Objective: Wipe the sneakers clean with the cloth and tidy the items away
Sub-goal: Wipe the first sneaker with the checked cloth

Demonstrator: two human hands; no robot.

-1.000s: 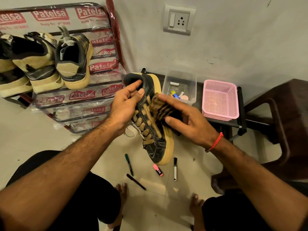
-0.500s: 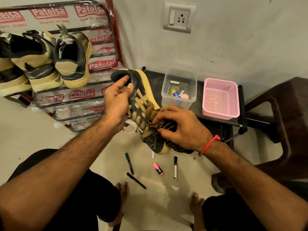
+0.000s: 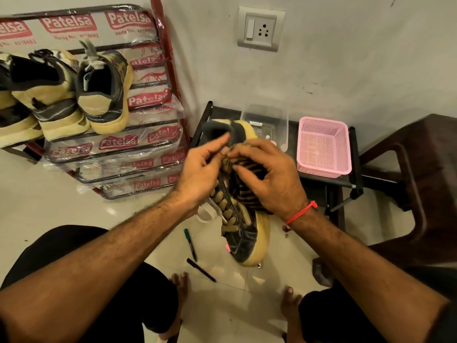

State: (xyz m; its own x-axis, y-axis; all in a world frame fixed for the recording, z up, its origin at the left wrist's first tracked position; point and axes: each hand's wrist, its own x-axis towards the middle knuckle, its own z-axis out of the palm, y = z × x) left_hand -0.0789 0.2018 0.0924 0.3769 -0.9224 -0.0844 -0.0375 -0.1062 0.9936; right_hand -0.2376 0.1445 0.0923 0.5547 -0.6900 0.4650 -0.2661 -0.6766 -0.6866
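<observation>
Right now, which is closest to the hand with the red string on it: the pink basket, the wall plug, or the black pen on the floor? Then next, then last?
From the right hand, in the head view:
1. Pink basket, just to its right on the low black stand.
2. Black pen, down on the floor near the feet.
3. Wall plug, high up on the wall.

You're in a home corner, by the shoe storage.
At upper left stands a shoe rack (image 3: 148, 144) with sneakers (image 3: 103, 90); a wall socket (image 3: 261, 29) sits top centre above the tiled floor (image 3: 49, 194).
</observation>
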